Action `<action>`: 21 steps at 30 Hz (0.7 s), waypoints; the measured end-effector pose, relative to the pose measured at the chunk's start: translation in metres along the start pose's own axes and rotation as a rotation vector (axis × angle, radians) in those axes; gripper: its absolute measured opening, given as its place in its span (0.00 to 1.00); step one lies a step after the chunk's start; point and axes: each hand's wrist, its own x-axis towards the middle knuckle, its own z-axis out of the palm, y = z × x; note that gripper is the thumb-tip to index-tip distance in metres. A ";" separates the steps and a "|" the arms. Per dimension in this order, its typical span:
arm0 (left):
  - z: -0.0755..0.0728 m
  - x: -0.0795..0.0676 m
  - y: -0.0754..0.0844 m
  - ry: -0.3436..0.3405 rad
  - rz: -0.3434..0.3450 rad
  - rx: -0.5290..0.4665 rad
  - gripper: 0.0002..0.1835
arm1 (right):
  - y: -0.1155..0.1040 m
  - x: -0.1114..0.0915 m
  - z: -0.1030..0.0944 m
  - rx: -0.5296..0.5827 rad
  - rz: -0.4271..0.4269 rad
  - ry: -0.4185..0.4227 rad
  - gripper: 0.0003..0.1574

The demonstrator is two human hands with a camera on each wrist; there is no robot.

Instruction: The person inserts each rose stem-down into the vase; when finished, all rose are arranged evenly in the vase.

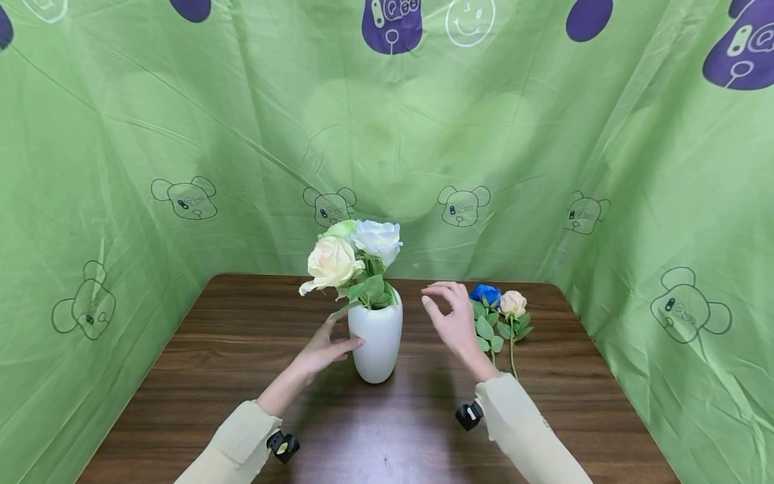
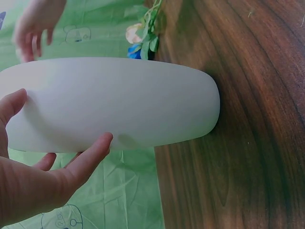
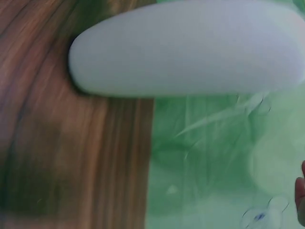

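A white vase (image 1: 376, 339) stands upright on the brown wooden table (image 1: 230, 349) and holds a cream rose (image 1: 331, 263), a pale blue-white rose (image 1: 377, 239) and a greenish bloom behind them. My left hand (image 1: 323, 349) cups the vase's left side, thumb and fingers touching the white vase (image 2: 114, 102). My right hand (image 1: 450, 319) hovers to the right of the vase with relaxed, slightly bent fingers and holds nothing. In the right wrist view the vase (image 3: 186, 47) fills the top, blurred; only a fingertip (image 3: 300, 198) shows at the edge.
A blue rose (image 1: 486, 294) and a peach rose (image 1: 513, 304) lie on the table right of my right hand, stems pointing toward me. Green printed cloth (image 1: 544, 134) walls the table on three sides.
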 end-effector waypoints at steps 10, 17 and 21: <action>-0.001 0.002 -0.001 -0.015 0.002 -0.006 0.38 | 0.058 -0.035 -0.027 -0.120 0.353 -0.093 0.11; -0.001 0.001 -0.001 -0.014 0.009 -0.006 0.38 | 0.105 -0.065 -0.048 -0.188 0.609 -0.071 0.16; -0.001 0.001 0.000 -0.016 0.005 0.004 0.39 | 0.123 -0.080 -0.062 -0.282 0.785 -0.085 0.21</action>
